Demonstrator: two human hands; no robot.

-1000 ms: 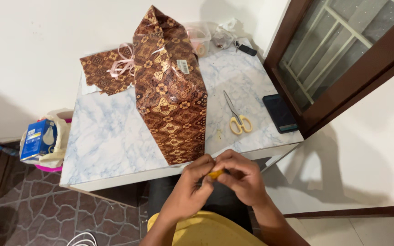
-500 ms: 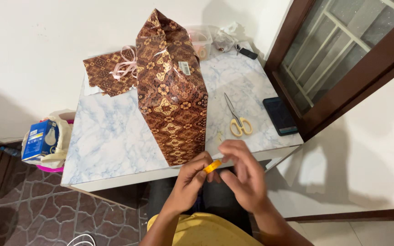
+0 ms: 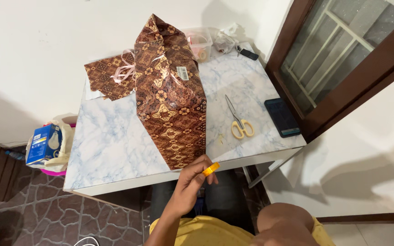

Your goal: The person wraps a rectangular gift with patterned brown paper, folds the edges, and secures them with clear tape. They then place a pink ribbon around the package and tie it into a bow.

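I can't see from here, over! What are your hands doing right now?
Left hand pinching small yellow tape roll beside wrapped box. Right hand out of sight. Scissors and phone lie apart on table.

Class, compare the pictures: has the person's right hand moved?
Yes. It has left the yellow tape roll near the table edge; now only the left hand holds it. The right hand is out of view.

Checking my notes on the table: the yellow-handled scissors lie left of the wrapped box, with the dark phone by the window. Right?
Not quite. The head view shows the scissors to the right of the wrapped box, between it and the dark phone by the window.
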